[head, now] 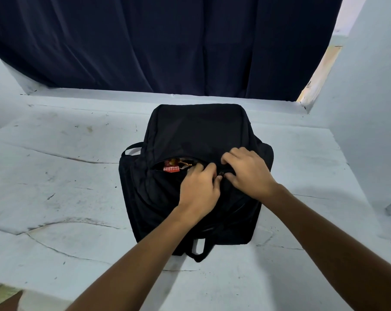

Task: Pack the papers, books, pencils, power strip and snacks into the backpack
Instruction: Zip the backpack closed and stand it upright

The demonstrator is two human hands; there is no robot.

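Black backpack [196, 140] flat on white bench [66, 176], pocket part-open showing red snacks [171, 168]; left hand [199, 187] and right hand [248, 173] pinched at zipper [220, 175].

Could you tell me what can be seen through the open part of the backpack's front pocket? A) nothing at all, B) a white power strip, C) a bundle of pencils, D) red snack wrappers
D: red snack wrappers show in the pocket gap of the backpack, left of the left hand and right hand at the zipper pull.
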